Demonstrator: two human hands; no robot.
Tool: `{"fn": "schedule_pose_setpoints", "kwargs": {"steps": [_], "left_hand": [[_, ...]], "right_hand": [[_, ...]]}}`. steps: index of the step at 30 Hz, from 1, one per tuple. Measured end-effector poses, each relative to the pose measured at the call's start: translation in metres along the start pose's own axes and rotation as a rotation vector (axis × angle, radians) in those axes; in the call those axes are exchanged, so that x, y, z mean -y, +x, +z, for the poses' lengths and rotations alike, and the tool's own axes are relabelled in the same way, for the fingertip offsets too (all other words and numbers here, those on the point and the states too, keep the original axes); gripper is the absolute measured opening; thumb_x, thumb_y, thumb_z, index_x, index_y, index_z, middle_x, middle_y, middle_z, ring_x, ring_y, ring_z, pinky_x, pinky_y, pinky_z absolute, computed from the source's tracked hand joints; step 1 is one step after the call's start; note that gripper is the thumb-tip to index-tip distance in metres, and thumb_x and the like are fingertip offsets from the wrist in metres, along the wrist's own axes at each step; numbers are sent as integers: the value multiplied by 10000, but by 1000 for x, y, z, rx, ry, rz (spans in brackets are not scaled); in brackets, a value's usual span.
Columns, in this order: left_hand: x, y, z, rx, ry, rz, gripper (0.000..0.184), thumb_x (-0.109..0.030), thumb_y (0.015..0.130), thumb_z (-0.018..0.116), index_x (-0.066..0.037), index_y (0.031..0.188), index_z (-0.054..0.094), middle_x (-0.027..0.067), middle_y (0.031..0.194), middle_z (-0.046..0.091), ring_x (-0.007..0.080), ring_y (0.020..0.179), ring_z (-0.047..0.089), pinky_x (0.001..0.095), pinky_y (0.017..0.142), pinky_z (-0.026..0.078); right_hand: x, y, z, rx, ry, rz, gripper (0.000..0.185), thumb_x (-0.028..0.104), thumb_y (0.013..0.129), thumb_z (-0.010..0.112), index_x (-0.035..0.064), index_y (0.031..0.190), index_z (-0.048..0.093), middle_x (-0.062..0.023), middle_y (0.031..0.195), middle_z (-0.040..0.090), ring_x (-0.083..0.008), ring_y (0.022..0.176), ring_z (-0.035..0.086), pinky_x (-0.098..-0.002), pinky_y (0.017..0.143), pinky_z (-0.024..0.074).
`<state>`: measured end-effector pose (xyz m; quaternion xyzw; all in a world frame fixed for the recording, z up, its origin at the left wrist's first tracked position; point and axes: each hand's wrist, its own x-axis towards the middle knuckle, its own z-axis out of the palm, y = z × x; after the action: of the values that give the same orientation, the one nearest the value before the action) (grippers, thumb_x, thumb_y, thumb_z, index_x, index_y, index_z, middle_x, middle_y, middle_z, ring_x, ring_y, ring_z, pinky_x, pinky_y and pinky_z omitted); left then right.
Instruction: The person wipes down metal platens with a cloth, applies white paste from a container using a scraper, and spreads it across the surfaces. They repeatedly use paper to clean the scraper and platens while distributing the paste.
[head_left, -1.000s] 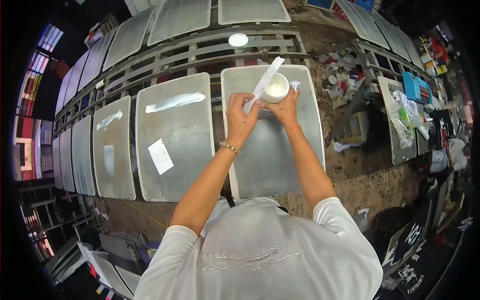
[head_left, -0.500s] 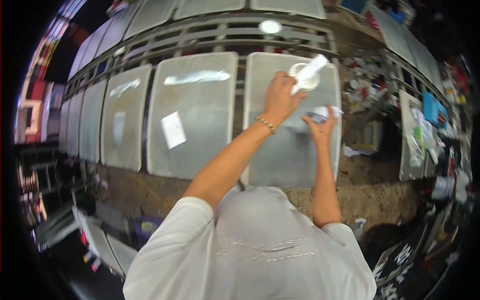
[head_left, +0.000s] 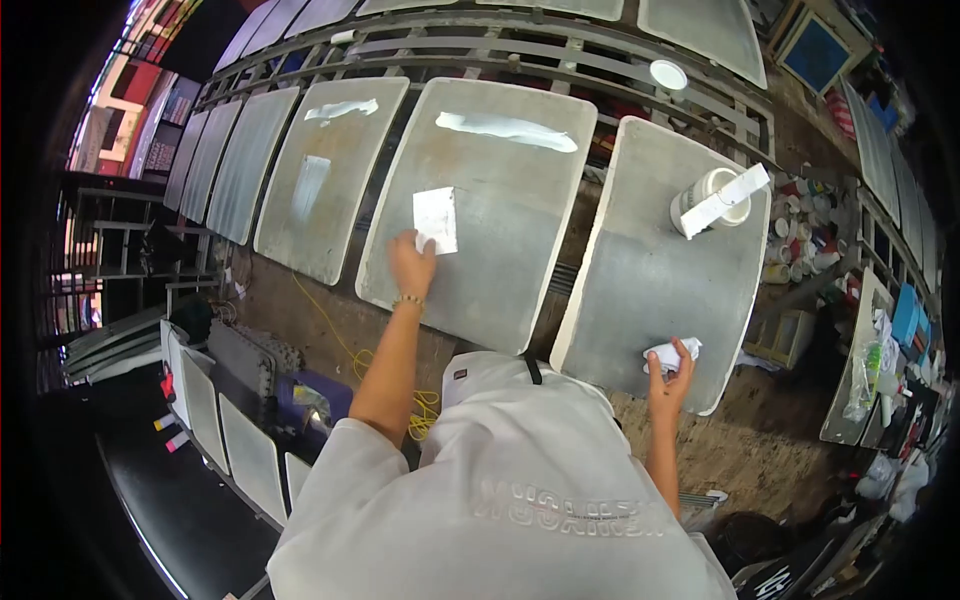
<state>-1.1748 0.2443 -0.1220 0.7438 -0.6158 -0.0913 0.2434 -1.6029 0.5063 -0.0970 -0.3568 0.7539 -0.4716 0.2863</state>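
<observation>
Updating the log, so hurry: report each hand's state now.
Left hand: at the lower edge of the white card; grip cannot be told.
Right hand: holding a crumpled white wad.

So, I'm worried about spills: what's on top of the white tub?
A flat white strip lies across the white tub. Part of its rim shows beside the strip; whatever is directly beneath the strip is covered.

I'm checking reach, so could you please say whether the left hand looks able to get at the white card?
Likely yes: the left hand is at the white card, nothing between them.
</observation>
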Motion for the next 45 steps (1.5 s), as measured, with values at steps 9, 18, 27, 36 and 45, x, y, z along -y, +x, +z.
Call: {"fn": "schedule_pose_setpoints", "kwargs": {"steps": [9,18,27,36,45], "left_hand": [[-24,26,-2,65,94,-298,665,-386,645,927,-10,1101,623,210,1095,641,398,1016,634,484,852,525],[2,51,-23,547,-1023,-358,442,-145,861,807,38,1197,586,151,1151,698,278,1016,696,389,856,553],[25,55,-131,868,-1600,-554,410,-41,984,642,-20,1364,490,90,1325,614,219,1213,619,398,1050,516],[47,35,-139,1073,-1826,-234,330,-137,953,710,-148,1248,562,28,1202,641,215,1175,594,438,1052,455],[30,34,-134,1300,-1912,183,89,-215,974,651,-128,963,644,138,1188,611,287,1166,603,439,983,564]], "right_hand": [[51,16,65,43,-31,-87,462,179,886,780,20,1291,623,-152,1221,543,-251,1090,577,-359,913,479],[128,-41,184,115,-79,-207,356,133,879,775,7,1195,670,-154,1165,581,-258,1031,599,-366,905,482],[206,-77,263,165,15,-220,209,126,845,811,26,1016,745,-130,991,660,-249,923,652,-331,816,501],[249,-91,300,374,95,-343,289,188,809,854,24,1021,747,-145,1046,632,-289,931,651,-348,799,506],[248,-95,283,98,38,-836,440,-70,627,725,101,1029,778,-122,986,653,-298,834,656,-378,692,524]]}}
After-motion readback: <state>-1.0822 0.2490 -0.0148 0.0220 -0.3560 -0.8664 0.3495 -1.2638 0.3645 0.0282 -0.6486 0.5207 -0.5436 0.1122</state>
